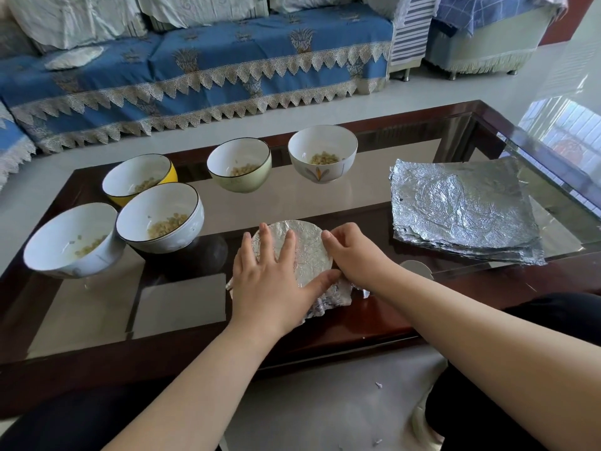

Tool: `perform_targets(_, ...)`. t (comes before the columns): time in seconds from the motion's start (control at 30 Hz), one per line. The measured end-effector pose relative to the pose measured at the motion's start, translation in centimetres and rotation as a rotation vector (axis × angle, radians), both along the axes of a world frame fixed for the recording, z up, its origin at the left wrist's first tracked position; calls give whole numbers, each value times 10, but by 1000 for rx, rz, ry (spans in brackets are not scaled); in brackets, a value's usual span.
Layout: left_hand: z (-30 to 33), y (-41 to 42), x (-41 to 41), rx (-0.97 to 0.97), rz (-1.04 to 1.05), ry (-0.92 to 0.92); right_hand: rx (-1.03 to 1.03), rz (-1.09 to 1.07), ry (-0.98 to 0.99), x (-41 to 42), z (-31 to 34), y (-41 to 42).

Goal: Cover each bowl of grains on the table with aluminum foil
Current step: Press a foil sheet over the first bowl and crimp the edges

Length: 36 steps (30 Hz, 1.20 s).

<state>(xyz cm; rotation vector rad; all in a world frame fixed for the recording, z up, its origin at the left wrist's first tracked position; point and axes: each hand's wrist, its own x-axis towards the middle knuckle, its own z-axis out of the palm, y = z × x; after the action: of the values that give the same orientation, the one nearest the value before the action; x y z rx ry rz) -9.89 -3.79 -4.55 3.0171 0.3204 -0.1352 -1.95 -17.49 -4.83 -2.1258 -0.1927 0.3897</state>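
A foil-covered bowl (pixel 309 252) stands near the table's front edge. My left hand (pixel 273 281) lies flat on top of the foil with fingers spread. My right hand (pixel 354 252) curls round the bowl's right rim, pressing the foil down its side. Several uncovered bowls of grains stand to the left and behind: a white one (pixel 70 239), a white dark-rimmed one (pixel 159 218), a yellow one (pixel 140 179), a pale green one (pixel 239 164) and a flower-painted white one (pixel 322 153). A stack of crinkled foil sheets (pixel 461 206) lies at the right.
The table (pixel 357 327) is dark wood with glass panels. A sofa with a blue lace-edged cover (pixel 195 70) stands beyond it. Small foil scraps (pixel 378 384) lie on the floor between my knees.
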Motion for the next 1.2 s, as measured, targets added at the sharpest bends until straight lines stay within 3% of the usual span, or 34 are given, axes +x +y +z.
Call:
perform_targets(0.27, 9, 10, 1, 110, -86, 38, -77, 62, -95, 3, -7, 0)
perform_targets(0.4, 7, 19, 8, 88, -263, 23, -72, 88, -100, 1, -4, -2)
perform_targets(0.53, 4, 21, 10, 49, -295, 43, -29, 108, -40, 10, 1, -8)
perform_targets(0.6, 3, 21, 9, 48, -285, 43, 101, 99, 84, 13, 3, -13)
perform_targets(0.73, 3, 21, 8, 42, -274, 38, 631, 49, 567, 17, 5, -22)
perform_targets(0.8, 3, 21, 8, 41, -273, 41, 746, 38, 683, 19, 1, -21)
perform_targets(1.2, 2, 20, 11, 47, -261, 38, 879, -1, 564, 9, -15, -12)
